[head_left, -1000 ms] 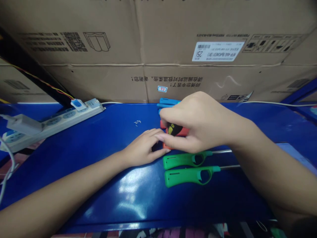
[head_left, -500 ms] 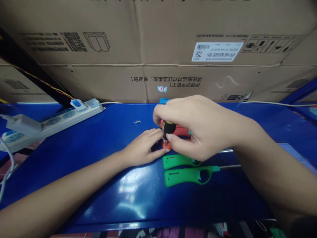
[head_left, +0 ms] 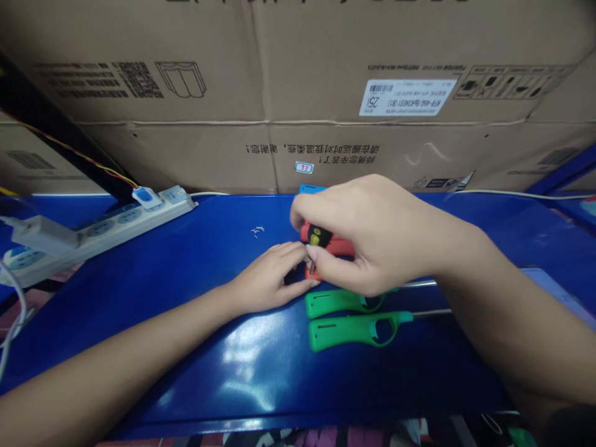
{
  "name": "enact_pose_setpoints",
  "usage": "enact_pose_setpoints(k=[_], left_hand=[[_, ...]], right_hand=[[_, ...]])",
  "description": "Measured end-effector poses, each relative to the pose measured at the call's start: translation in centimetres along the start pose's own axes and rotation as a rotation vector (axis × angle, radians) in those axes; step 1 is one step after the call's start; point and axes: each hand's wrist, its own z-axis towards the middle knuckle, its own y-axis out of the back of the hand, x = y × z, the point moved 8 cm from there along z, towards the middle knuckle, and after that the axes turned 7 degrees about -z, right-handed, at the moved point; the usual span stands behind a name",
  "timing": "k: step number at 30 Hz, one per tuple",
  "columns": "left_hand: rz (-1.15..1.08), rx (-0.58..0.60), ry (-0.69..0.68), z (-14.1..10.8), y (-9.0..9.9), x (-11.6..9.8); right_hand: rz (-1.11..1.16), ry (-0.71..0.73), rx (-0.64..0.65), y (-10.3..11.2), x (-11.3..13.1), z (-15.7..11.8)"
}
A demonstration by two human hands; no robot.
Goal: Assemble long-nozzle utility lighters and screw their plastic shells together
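My right hand is closed around the black and yellow handle of a screwdriver. The screwdriver's metal shaft points down at the end of an orange lighter, mostly hidden under my hand. My left hand rests on the blue surface, its thumb and fingers pinching that lighter's end. Just beyond lies a red lighter, partly covered by my right hand. Two long-necked green lighters lie nearer me, a front one and one behind it. A blue lighter shows at the back.
Several tiny thin pieces, perhaps screws, lie on the blue tabletop left of the lighters. A white power strip with plugs and cables stands at the left. Large cardboard boxes form a wall behind.
My right hand has shifted and rolled slightly, and the screwdriver handle has turned so that more of its yellow shows. My left hand stays in place.
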Motion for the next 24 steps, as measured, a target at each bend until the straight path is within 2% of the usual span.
enact_pose_setpoints(k=[5,9,13,24], left_hand=[[0.003,-0.015,-0.013,-0.02,0.09,-0.11],[-0.001,-0.024,-0.013,0.01,0.21,-0.25],[-0.015,0.002,0.005,0.08,0.1,-0.18],[-0.013,0.0,0.007,0.11,0.05,-0.16]], right_hand=[[-0.002,0.013,-0.01,0.08,0.06,-0.03],[-0.014,-0.045,0.004,-0.14,-0.5,-0.04],[0.024,0.021,-0.022,0.03,-0.03,-0.05],[0.022,-0.002,-0.008,0.07,-0.12,-0.11]])
